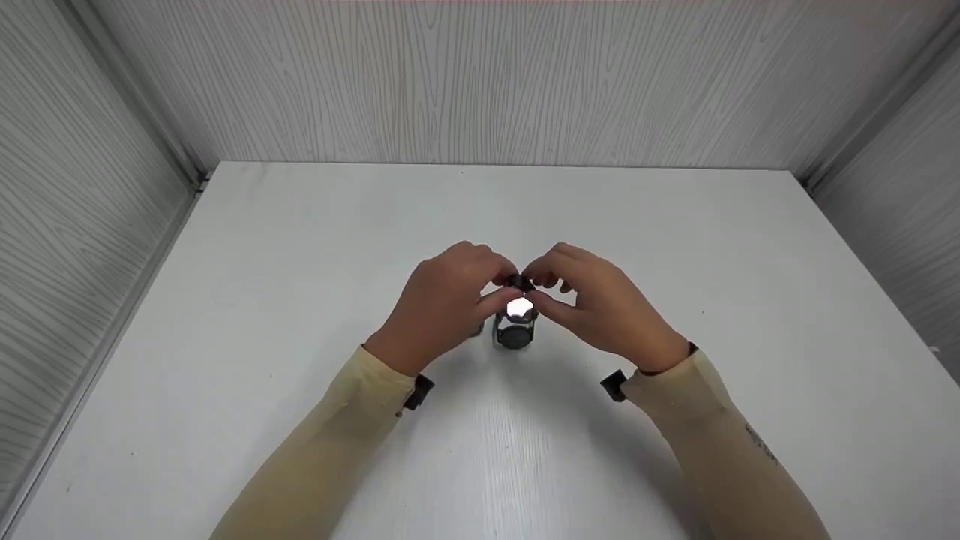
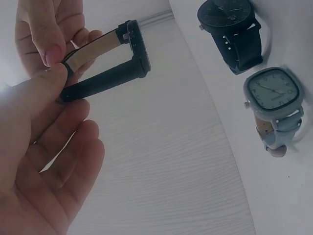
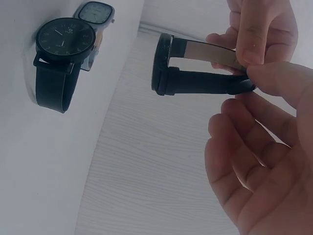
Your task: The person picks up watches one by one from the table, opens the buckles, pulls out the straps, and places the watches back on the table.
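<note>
My left hand (image 1: 442,307) and right hand (image 1: 604,304) meet over the middle of the white table. Between thumb and fingers, each pinches the joined end of a wristwatch strap (image 1: 520,283). This watch (image 2: 105,68) has a black strap with a tan lining, bent into a long loop; its dial faces away from both wrist cameras. A bright glare covers part of it in the head view. Fingertips hide the strap's fastening. Below stands a round black watch (image 3: 66,41). Beside that is a square pale-blue watch (image 2: 275,93), mostly hidden by my left hand in the head view.
The white tabletop (image 1: 480,465) is bounded by a wood-grained panel (image 1: 480,82) at the back and similar panels at left and right. Small black devices (image 1: 420,391) sit at both wrists, over pale sleeves.
</note>
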Tool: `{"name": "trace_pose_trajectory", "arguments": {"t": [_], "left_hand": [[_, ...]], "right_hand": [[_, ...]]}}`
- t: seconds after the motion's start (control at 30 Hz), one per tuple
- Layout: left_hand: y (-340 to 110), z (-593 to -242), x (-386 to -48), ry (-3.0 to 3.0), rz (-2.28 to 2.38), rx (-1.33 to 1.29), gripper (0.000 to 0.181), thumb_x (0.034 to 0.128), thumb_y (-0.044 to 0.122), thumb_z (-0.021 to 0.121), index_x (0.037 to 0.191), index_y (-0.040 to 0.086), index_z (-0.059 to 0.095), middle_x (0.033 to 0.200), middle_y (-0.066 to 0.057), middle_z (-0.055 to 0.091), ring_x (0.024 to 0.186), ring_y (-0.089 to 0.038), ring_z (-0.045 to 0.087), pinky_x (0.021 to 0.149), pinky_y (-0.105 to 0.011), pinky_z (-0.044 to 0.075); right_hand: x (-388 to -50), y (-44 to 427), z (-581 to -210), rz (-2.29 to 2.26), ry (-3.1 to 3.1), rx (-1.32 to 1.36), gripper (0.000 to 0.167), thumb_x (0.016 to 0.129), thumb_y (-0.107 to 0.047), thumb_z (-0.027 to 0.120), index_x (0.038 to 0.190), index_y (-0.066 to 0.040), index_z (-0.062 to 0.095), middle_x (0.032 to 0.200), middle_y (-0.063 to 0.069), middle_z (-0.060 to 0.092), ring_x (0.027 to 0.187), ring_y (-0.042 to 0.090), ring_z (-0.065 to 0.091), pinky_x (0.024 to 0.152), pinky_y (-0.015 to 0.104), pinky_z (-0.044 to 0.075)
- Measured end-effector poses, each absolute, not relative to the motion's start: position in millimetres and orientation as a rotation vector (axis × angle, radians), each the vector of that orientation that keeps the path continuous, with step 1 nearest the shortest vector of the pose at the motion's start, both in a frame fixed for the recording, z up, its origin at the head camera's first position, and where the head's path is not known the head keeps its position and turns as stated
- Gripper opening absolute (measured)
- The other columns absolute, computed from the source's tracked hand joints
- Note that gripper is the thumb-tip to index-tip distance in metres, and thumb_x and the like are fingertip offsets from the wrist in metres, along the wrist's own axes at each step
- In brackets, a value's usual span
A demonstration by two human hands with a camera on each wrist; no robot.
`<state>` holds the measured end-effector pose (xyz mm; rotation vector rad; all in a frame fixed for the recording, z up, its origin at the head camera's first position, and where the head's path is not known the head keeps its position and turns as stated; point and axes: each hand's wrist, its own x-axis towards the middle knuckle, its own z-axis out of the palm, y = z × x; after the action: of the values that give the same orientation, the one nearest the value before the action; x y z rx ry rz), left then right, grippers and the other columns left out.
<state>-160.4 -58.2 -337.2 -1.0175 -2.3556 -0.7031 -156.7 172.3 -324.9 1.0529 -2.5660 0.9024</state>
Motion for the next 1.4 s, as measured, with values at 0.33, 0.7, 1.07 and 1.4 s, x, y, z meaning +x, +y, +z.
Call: {"name": "trace_pose_trajectory", "arguments": {"t": [0.33, 0.7, 1.07, 1.4], "left_hand": [[-54.2, -331.9, -155.8, -2.402, -0.726, -1.064, 0.016, 0.0971, 0.015, 0.073, 0.113, 0.01, 0.071, 0.103, 0.002, 0.072, 0.095, -0.016, 0.064, 0.076, -0.029, 0.055], [-54.4, -330.3, -153.1, -2.413, -0.871, -0.978, 0.015, 0.0972, 0.019, 0.073, 0.111, 0.013, 0.074, 0.096, 0.003, 0.074, 0.086, -0.013, 0.064, 0.068, -0.029, 0.051], [-51.8, -331.1, -154.7, -2.357, -0.929, -1.001, 0.018, 0.0982, 0.024, 0.073, 0.112, 0.013, 0.075, 0.1, 0.004, 0.075, 0.088, -0.014, 0.066, 0.069, -0.029, 0.05], [-48.3, -327.4, -149.0, -2.373, -0.888, -1.006, 0.017, 0.0981, 0.023, 0.073, 0.112, 0.013, 0.074, 0.097, 0.004, 0.074, 0.085, -0.011, 0.063, 0.068, -0.027, 0.05]], "right_hand": [[-158.6, 176.2, -320.8, 0.945, -2.58, 1.094, 0.014, 0.096, -0.01, 0.072, 0.109, -0.014, 0.07, 0.102, -0.009, 0.069, 0.089, 0.007, 0.062, 0.077, 0.032, 0.055], [-158.7, 176.7, -322.7, 1.19, -2.563, 1.092, 0.014, 0.098, -0.009, 0.069, 0.11, -0.015, 0.068, 0.104, -0.011, 0.068, 0.092, 0.008, 0.063, 0.078, 0.034, 0.055], [-154.3, 179.4, -301.9, 1.134, -2.661, 1.045, 0.011, 0.099, -0.015, 0.071, 0.11, -0.016, 0.072, 0.103, -0.011, 0.07, 0.09, 0.008, 0.063, 0.079, 0.033, 0.054], [-146.0, 177.0, -277.7, 1.002, -2.885, 0.923, 0.007, 0.099, -0.016, 0.07, 0.105, -0.019, 0.072, 0.096, -0.011, 0.07, 0.089, 0.009, 0.063, 0.079, 0.036, 0.052]]}}
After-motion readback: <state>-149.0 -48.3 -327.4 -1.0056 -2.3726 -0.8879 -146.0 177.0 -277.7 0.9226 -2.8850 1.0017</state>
